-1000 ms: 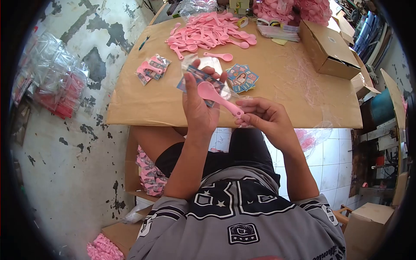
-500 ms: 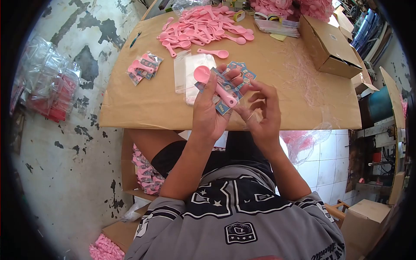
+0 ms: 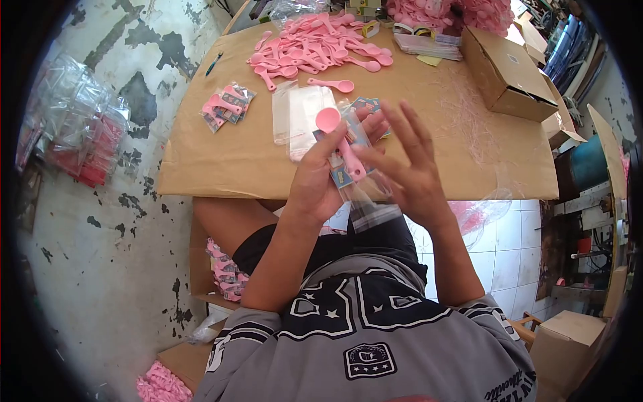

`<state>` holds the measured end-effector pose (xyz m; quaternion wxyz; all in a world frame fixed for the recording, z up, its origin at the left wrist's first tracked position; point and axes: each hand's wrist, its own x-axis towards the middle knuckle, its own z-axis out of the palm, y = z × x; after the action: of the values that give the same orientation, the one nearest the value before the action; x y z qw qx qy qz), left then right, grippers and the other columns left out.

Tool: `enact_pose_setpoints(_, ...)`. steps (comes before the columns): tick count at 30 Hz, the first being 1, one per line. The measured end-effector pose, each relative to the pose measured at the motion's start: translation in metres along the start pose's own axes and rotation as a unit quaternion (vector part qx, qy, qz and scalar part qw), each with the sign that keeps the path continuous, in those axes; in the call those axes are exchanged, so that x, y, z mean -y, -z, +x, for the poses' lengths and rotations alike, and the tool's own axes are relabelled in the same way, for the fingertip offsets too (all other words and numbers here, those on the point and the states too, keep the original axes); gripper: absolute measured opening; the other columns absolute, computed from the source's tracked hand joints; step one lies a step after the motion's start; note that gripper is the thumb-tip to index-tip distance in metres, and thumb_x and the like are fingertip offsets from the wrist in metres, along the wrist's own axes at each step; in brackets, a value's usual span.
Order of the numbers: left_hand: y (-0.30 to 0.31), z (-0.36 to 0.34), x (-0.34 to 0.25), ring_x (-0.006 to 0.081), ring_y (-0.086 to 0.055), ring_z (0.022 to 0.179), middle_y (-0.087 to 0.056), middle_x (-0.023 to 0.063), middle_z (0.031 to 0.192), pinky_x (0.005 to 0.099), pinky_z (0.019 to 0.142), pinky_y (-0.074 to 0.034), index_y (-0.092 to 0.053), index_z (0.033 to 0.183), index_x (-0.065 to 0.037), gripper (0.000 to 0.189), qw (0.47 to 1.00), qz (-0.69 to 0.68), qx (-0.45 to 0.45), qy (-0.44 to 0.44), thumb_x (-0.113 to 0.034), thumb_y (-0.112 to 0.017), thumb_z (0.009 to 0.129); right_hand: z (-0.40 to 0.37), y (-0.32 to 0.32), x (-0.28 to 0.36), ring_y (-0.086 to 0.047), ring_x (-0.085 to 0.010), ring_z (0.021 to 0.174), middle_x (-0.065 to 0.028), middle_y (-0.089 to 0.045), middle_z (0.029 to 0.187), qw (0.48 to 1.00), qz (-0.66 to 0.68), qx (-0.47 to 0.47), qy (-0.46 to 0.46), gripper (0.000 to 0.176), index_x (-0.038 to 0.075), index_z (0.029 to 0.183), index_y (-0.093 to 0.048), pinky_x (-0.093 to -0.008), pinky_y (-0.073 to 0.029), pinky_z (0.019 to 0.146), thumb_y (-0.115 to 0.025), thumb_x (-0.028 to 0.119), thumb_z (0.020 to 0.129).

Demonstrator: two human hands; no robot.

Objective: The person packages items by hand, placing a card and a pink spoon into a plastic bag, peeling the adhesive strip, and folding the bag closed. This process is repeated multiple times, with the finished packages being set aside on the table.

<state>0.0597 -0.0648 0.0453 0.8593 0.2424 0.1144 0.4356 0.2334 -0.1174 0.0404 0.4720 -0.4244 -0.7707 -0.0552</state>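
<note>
Head view: where is the pink spoon (image 3: 346, 154), and how does your left hand (image 3: 313, 184) have it?

– You have it slantwise over your left palm, bowl at the far end, handle towards you, pinned by your left thumb. The fingers behind it are partly covered.

What lies beneath the spoon?

– A blue printed card (image 3: 340, 177), mostly covered. Clear plastic (image 3: 372, 213) hangs below it, above your lap; I can't make out whether the card is inside.

And your right hand (image 3: 416, 167)?

– Its fingers are spread, holding nothing that I can see, just beside the spoon's handle. They're slightly blurred, and I can't tell whether a fingertip touches the plastic.

What do you block on the table (image 3: 482, 164)?

– Your left fingers cover part of the card stack (image 3: 366, 104), and the spoon overlaps the flat clear bags (image 3: 309, 110). Beyond them, the spoon pile (image 3: 305, 50) is so tangled that single handles are hard to separate. Behind that, the pink bundles (image 3: 422, 15) are cut off by the top of your view.
</note>
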Motion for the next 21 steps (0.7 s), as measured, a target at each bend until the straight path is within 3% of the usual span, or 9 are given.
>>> enact_pose_setpoints(3,0.005,-0.01,0.003,0.0274,-0.055,0.138,-0.057,0.0177,0.147,0.0426,0.11,-0.05,-0.043,0.153,-0.002,0.052,0.999,0.005,0.006,0.048,-0.03,-0.052,0.11,0.005,0.002,0.002,-0.037,-0.0388,0.151,-0.0127,-0.05,0.159,0.999,0.024,0.029,0.03,0.039,0.028,0.118,-0.08,-0.0489,-0.04,0.116,-0.075,0.01,0.084)
enact_pose_setpoints(6,0.013,-0.012,0.004,0.0249,-0.059,0.133,-0.059,0.0177,0.144,0.0412,0.106,-0.051,-0.046,0.151,-0.003,0.052,0.998,0.03,-0.037,0.048,-0.032,-0.055,0.109,0.008,0.008,-0.001,-0.05,-0.0359,0.142,-0.0127,-0.062,0.146,0.985,0.169,0.036,-0.028,0.03,0.02,0.113,-0.082,-0.045,-0.048,0.107,-0.076,0.009,0.086)
enact_pose_setpoints(9,0.011,-0.013,-0.002,0.024,-0.058,0.133,-0.058,0.0181,0.146,0.0395,0.111,-0.048,-0.044,0.152,-0.002,0.057,0.988,0.108,-0.108,-0.025,-0.035,-0.057,0.108,0.009,0.011,-0.016,-0.067,-0.026,0.117,-0.0127,-0.074,0.121,0.945,0.312,0.03,-0.089,0.032,0.01,0.121,-0.077,-0.0375,-0.053,0.092,-0.078,0.01,0.089)
enact_pose_setpoints(12,0.006,-0.013,-0.011,0.0234,-0.057,0.134,-0.057,0.0164,0.147,0.0409,0.116,-0.044,-0.041,0.154,-0.002,0.059,0.971,0.207,-0.065,-0.105,-0.037,-0.056,0.109,0.019,0.011,-0.006,-0.067,-0.0148,0.083,-0.0086,-0.073,0.089,0.926,0.302,0.017,-0.227,0.051,0.002,0.139,-0.063,-0.0299,-0.051,0.08,-0.08,0.013,0.092)
enact_pose_setpoints(13,-0.002,-0.012,-0.015,0.0199,-0.062,0.126,-0.061,0.0145,0.142,0.0369,0.103,-0.056,-0.042,0.154,-0.002,0.058,0.964,0.239,-0.05,-0.103,-0.033,-0.058,0.108,0.02,0.007,-0.005,-0.063,-0.0127,0.079,-0.0072,-0.07,0.085,0.909,0.332,0.017,-0.25,0.058,0.003,0.144,-0.057,-0.0284,-0.05,0.077,-0.08,0.013,0.092)
enact_pose_setpoints(15,-0.007,-0.011,-0.017,0.0211,-0.063,0.126,-0.061,0.0171,0.143,0.0373,0.105,-0.054,-0.045,0.152,0.001,0.057,0.945,0.317,-0.019,-0.075,-0.031,-0.061,0.107,0.02,-0.002,-0.005,-0.057,-0.0085,0.07,-0.0044,-0.064,0.075,0.871,0.393,0.019,-0.293,0.073,0.005,0.155,-0.044,-0.0255,-0.048,0.071,-0.081,0.014,0.092)
enact_pose_setpoints(18,-0.013,-0.01,-0.02,0.0185,-0.072,0.11,-0.068,0.0161,0.134,0.0323,0.087,-0.062,-0.056,0.142,0.004,0.045,0.925,0.372,-0.044,-0.058,-0.02,-0.065,0.105,0.025,-0.003,-0.011,-0.055,-0.0079,0.067,-0.003,-0.063,0.073,0.879,0.345,0.096,-0.314,0.08,0.007,0.16,-0.036,-0.0236,-0.046,0.068,-0.079,0.013,0.093)
enact_pose_setpoints(21,-0.01,-0.005,-0.025,0.0173,-0.076,0.095,-0.073,0.0167,0.125,0.0305,0.079,-0.065,-0.061,0.136,0.004,0.038,0.93,0.357,-0.074,-0.046,-0.016,-0.066,0.104,0.032,-0.001,-0.01,-0.058,-0.0072,0.069,-0.0046,-0.067,0.075,0.863,0.366,0.124,-0.325,0.075,0.006,0.158,-0.038,-0.0238,-0.048,0.068,-0.078,0.011,0.094)
